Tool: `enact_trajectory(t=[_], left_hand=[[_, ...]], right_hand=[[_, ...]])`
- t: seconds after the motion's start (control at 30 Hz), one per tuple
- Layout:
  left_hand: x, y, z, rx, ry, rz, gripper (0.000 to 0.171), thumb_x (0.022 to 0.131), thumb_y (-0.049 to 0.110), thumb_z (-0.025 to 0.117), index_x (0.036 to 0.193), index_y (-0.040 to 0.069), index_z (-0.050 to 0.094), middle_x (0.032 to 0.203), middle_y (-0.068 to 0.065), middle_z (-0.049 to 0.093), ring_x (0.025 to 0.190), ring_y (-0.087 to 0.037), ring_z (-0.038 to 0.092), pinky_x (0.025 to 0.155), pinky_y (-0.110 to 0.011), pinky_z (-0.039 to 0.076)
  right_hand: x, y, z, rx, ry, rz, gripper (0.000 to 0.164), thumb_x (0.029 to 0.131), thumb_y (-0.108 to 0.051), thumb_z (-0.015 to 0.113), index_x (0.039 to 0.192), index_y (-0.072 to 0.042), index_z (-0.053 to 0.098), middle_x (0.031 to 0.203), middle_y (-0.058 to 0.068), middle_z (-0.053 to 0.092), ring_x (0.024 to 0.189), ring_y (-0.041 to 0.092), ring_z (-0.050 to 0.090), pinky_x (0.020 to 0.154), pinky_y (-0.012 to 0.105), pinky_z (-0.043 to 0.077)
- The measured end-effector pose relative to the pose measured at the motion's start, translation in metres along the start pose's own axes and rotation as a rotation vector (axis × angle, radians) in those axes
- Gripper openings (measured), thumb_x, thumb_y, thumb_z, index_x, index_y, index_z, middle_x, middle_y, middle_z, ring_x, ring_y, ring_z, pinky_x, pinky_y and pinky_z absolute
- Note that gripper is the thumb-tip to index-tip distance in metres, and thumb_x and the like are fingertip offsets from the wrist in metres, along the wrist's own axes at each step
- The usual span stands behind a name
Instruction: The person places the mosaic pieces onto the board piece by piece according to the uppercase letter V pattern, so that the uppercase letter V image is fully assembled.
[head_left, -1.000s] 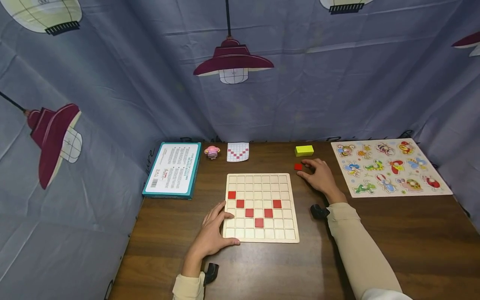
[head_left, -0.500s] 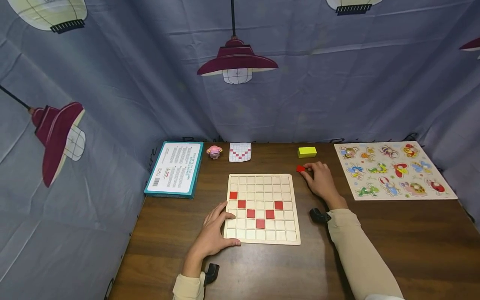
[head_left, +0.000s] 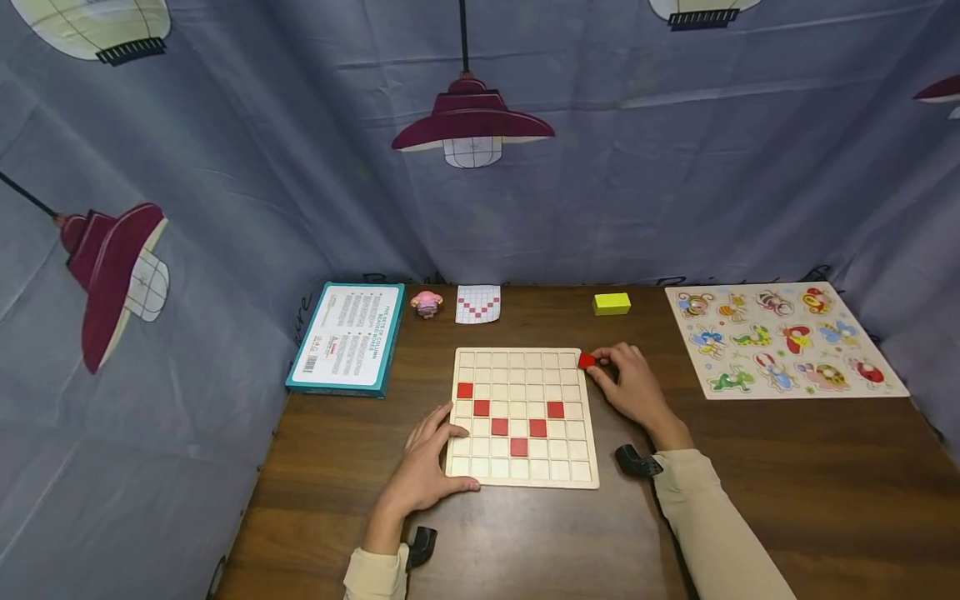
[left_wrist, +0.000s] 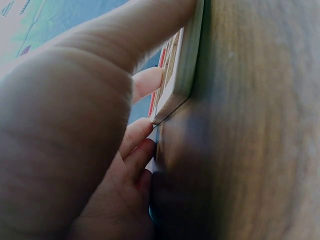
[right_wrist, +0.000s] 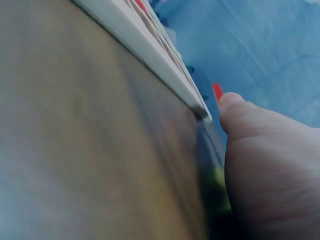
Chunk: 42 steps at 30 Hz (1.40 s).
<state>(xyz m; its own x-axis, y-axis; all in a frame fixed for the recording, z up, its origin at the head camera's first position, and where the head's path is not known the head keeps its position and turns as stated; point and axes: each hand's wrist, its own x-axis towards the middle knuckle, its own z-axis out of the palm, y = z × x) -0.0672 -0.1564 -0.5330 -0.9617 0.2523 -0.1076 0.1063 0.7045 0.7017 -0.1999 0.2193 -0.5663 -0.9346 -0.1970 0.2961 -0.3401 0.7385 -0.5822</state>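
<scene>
In the head view my right hand (head_left: pixel 632 385) pinches a red square tile (head_left: pixel 587 361) between thumb and fingertips, at the upper right corner of the pale wooden grid board (head_left: pixel 528 472). The right wrist view shows the tile (right_wrist: pixel 217 91) held edge-on by the thumb, raised above the board's rim. Several red tiles sit in the board's squares in a slanting V shape. My left hand (head_left: pixel 422 467) rests spread at the lower left corner. Its thumb lies along the near edge and one finger reaches onto the board; in the left wrist view other fingertips touch beside the board (left_wrist: pixel 181 75).
Behind the board lie a paper card (head_left: pixel 477 305) with a red V pattern, a pink figurine (head_left: pixel 427 303) and a yellow block (head_left: pixel 611 304). A teal-edged box (head_left: pixel 347 337) is at left, an insect picture board (head_left: pixel 783 342) at right. A curtain hangs behind the table.
My right hand has picked the red tile up from near the yellow block and brought it left and nearer, to the board's upper right corner. My left hand has stayed in place.
</scene>
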Motion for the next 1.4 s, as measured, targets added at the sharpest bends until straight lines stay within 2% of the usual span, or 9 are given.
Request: enact_trajectory(t=[0.17, 0.37, 0.8, 1.07, 1.4], left_hand=[[0.002, -0.001, 0.000, 0.005, 0.009, 0.005, 0.070, 0.066, 0.047, 0.094, 0.124, 0.025, 0.061, 0.169, -0.005, 0.027, 0.156, -0.035, 0.022, 0.122, -0.063, 0.020], [0.005, 0.000, 0.000, 0.005, 0.007, 0.011, 0.070, 0.067, 0.048, 0.094, 0.124, 0.025, 0.061, 0.168, -0.006, 0.028, 0.156, -0.036, 0.023, 0.122, -0.063, 0.021], [0.006, 0.001, -0.001, 0.001, 0.003, 0.014, 0.070, 0.066, 0.047, 0.094, 0.123, 0.024, 0.061, 0.168, -0.006, 0.028, 0.155, -0.036, 0.024, 0.122, -0.063, 0.021], [0.007, 0.003, 0.000, 0.001, 0.004, 0.018, 0.069, 0.066, 0.047, 0.095, 0.122, 0.024, 0.062, 0.167, -0.008, 0.030, 0.155, -0.035, 0.024, 0.123, -0.062, 0.021], [0.007, 0.003, 0.002, 0.000, -0.001, 0.004, 0.069, 0.065, 0.047, 0.095, 0.121, 0.023, 0.062, 0.167, -0.007, 0.030, 0.155, -0.034, 0.025, 0.123, -0.061, 0.021]], right_hand=[[-0.013, -0.014, 0.002, 0.048, -0.052, -0.038, 0.027, 0.091, -0.021, 0.078, 0.112, -0.006, 0.070, 0.099, 0.007, 0.063, 0.094, 0.021, 0.051, 0.083, 0.042, 0.042], [-0.021, -0.020, 0.003, 0.015, -0.095, -0.078, 0.028, 0.088, -0.024, 0.081, 0.111, -0.009, 0.072, 0.100, 0.004, 0.067, 0.094, 0.021, 0.054, 0.089, 0.044, 0.040], [-0.020, -0.019, 0.001, 0.033, -0.088, -0.139, 0.022, 0.086, -0.021, 0.083, 0.106, -0.018, 0.075, 0.098, -0.001, 0.067, 0.090, 0.016, 0.052, 0.084, 0.039, 0.039], [-0.020, -0.017, -0.004, 0.019, -0.086, -0.159, 0.022, 0.085, -0.022, 0.083, 0.106, -0.019, 0.077, 0.095, -0.003, 0.067, 0.090, 0.015, 0.053, 0.083, 0.041, 0.044], [-0.024, -0.014, -0.005, 0.005, -0.097, -0.139, 0.021, 0.087, -0.024, 0.081, 0.107, -0.019, 0.079, 0.097, -0.002, 0.068, 0.092, 0.016, 0.058, 0.079, 0.042, 0.051]])
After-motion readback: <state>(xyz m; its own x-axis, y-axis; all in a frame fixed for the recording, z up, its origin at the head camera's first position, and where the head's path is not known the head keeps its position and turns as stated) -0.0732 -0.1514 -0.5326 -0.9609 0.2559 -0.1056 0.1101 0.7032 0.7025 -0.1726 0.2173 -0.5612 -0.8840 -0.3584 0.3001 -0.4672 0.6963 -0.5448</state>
